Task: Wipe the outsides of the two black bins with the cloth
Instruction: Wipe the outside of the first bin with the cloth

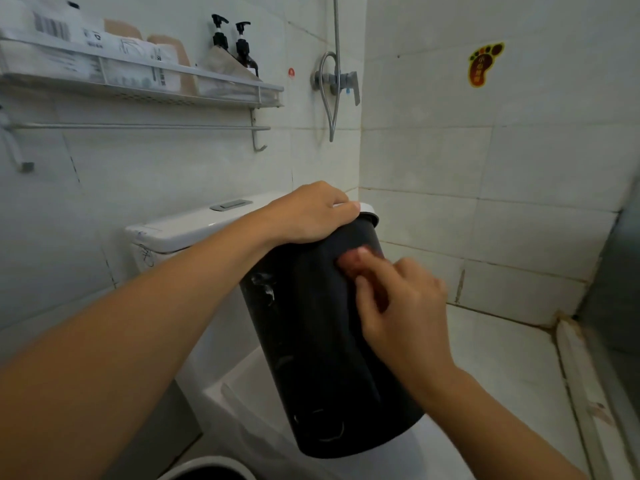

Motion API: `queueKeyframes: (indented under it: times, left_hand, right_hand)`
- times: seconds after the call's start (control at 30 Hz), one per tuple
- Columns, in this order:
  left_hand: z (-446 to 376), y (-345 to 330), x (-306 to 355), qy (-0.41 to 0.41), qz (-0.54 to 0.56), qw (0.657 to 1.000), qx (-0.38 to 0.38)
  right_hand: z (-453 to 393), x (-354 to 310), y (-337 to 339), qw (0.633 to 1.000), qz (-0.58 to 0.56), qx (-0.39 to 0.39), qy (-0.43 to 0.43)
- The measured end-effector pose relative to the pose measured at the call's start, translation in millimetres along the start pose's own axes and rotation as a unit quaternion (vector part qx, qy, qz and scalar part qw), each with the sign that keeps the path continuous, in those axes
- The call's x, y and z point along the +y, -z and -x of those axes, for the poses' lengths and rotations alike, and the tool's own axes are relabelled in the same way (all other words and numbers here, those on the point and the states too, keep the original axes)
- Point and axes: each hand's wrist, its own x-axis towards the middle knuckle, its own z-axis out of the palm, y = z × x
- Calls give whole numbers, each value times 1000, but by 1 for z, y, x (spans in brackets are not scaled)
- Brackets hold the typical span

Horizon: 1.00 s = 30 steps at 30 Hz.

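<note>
A black bin point(311, 341) with a white rim hangs tilted above the toilet. My left hand point(311, 216) grips its rim from above, fingers curled over the edge. My right hand point(398, 303) is against the bin's upper right side. It holds a small reddish cloth point(348, 263) to the black wall between thumb and fingers; hand and cloth are blurred. White smears show on the bin's left side. A second round bin point(207, 471), with a white rim and dark inside, peeks in at the bottom edge.
The white toilet tank point(194, 226) stands behind the bin, and the toilet body point(242, 393) is below it. A wall shelf point(145, 88) with packets and two pump bottles hangs up left. A shower valve point(341, 81) and hose are on the back wall, and tiled floor lies to the right.
</note>
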Motion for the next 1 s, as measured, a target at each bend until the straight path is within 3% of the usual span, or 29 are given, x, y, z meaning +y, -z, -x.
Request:
queueKeyframes:
  times: [0.07, 0.2, 0.27, 0.4, 0.47, 0.6, 0.73, 0.87, 1.0]
  left_hand:
    - [2, 0, -1, -13, 4, 1000, -4]
    - [3, 1, -4, -26, 7, 1000, 4]
    - [3, 2, -7, -25, 18, 1000, -1]
    - [6, 4, -12, -31, 37, 999, -11]
    - [7, 3, -12, -31, 43, 998, -16]
    - [10, 7, -11, -25, 55, 998, -29]
    - [13, 20, -6, 21, 96, 992, -73]
    - [6, 24, 14, 21, 28, 993, -115]
    - [0, 13, 21, -4, -16, 996, -90]
  right_hand:
    - [-7, 12, 3, 997, -38, -4, -62]
    - [27, -8, 1, 993, -5, -38, 108]
    - [28, -11, -2, 991, -1, -46, 126]
    - [-7, 4, -2, 998, -34, -9, -58]
    - [-7, 5, -1, 994, -47, -13, -94]
    - [17, -9, -2, 998, -29, -25, 49]
    - [13, -3, -4, 997, -36, 9, 62]
    - [30, -10, -4, 990, -36, -10, 133]
    - [27, -10, 2, 980, 17, -19, 199]
